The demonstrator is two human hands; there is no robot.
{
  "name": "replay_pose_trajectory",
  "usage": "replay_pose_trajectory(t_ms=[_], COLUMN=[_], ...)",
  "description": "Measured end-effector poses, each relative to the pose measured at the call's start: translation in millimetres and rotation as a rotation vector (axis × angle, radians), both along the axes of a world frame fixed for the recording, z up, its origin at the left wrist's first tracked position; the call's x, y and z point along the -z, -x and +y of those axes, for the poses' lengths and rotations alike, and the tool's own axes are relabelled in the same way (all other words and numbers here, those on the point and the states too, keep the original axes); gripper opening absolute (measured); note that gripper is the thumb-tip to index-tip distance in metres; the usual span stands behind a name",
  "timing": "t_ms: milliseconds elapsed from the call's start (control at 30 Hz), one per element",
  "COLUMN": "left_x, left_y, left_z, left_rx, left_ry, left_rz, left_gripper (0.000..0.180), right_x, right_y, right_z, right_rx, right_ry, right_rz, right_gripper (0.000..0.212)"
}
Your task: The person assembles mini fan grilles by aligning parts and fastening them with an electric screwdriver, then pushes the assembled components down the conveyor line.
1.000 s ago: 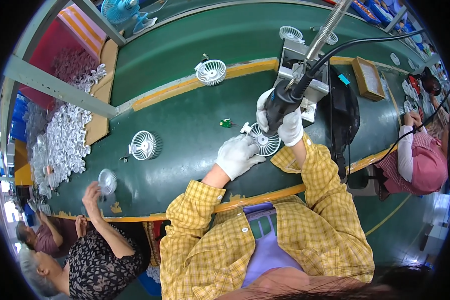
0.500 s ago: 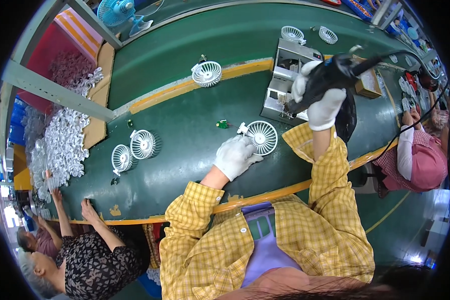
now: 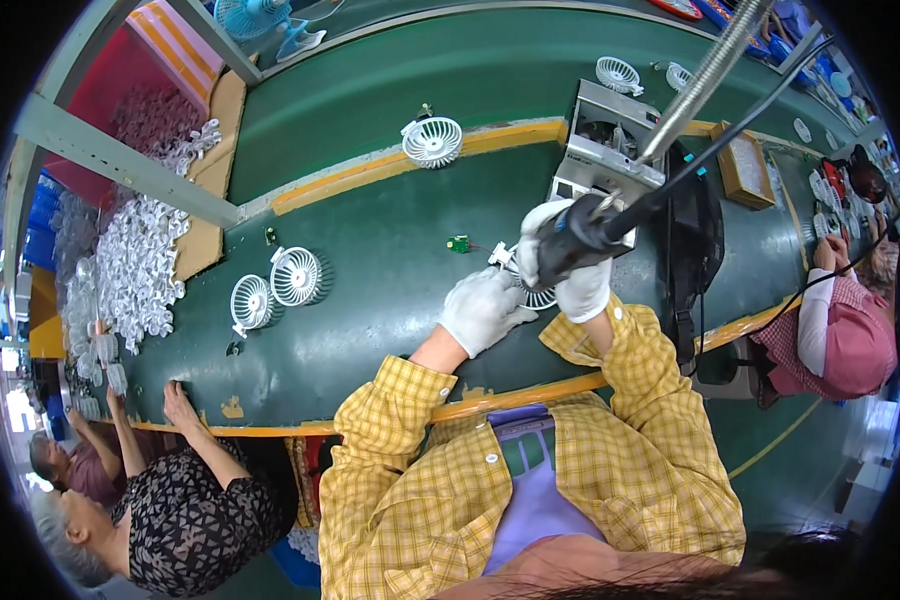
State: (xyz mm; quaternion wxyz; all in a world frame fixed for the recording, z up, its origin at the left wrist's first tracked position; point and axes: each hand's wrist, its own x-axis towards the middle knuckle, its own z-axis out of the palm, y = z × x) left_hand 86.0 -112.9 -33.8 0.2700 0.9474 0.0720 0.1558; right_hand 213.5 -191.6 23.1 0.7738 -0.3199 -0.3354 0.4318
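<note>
My right hand, in a white glove, is wrapped round a black electric screwdriver. The tool stands over a round white fan guard on the green bench; its tip and most of the guard are hidden beneath it. My left hand, also gloved, is closed on the guard's left side and steadies it against the bench. A small green circuit board lies just beyond, apparently joined to the guard by thin wires.
Behind the screwdriver stands a metal screw feeder. A coiled spring and a black cable run from the tool to the upper right. Two fan guards lie left, beside white plastic parts. A black bag is at right. Co-workers sit both sides.
My right hand has brought the screwdriver left and down from the screw feeder to above the fan guard. My left hand has stayed on the guard. The view has shifted slightly.
</note>
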Motion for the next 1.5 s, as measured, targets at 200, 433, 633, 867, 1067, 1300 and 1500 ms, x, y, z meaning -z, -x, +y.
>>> replay_pose_trajectory(t_ms=[200,433,633,867,1067,1300,1500], left_x=[-6,-8,-3,-36,-13,-11,-6], left_y=[-3,2,22,123,192,82,-24], left_z=[-2,12,76,114,112,100,115], left_rx=[-0.035,-0.023,-0.765,-1.193,-1.111,-0.692,-0.72], left_ry=[0.028,-0.02,-0.111,-0.352,-0.151,-0.125,-0.085], left_rz=[0.015,0.039,-0.193,0.023,0.256,0.196,0.088], left_gripper=[0.029,0.029,0.039,0.049,0.055,0.031,0.035], right_x=[22,2,-46,-51,-38,-30,-48], right_y=[-1,-4,-27,-49,-81,-66,-31], right_z=[11,7,-16,-32,-18,-8,-25], right_rx=[-0.021,-0.073,0.252,0.458,0.452,0.44,0.308], right_ry=[-0.094,-0.059,-0.174,-0.053,-0.091,-0.065,-0.027], right_rz=[-0.228,-0.054,-0.206,-0.35,-0.32,-0.358,-0.22], right_gripper=[0.068,0.075,0.089,0.095,0.1,0.088,0.089])
